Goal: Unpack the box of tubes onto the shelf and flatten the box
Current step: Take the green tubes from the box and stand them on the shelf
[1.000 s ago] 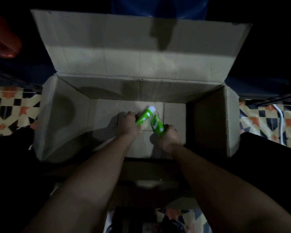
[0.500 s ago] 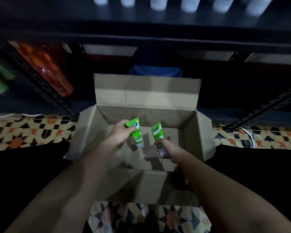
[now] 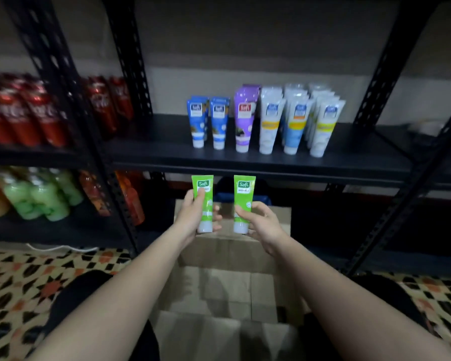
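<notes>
My left hand (image 3: 190, 217) grips a green tube (image 3: 204, 201), held upright with its white cap down. My right hand (image 3: 261, 222) grips a second green tube (image 3: 243, 199) the same way. Both tubes hang just below the front edge of the black shelf (image 3: 245, 162), above the open cardboard box (image 3: 229, 290) on the floor. I see no tubes on the visible part of the box floor. On the shelf stand blue tubes (image 3: 208, 121), a purple tube (image 3: 244, 118) and several white tubes (image 3: 297, 118), all cap down.
Black slotted uprights (image 3: 63, 100) frame the shelving. Red cans (image 3: 24, 113) fill the upper left shelf, green and orange bottles (image 3: 37, 194) the one below. Patterned floor tiles (image 3: 24, 277) lie on both sides of the box. My dark-clad knees flank the box.
Both hands lifted the two green tubes out of the box and turned them upright, up to just under the shelf. My view swung up from the box to the shelves.
</notes>
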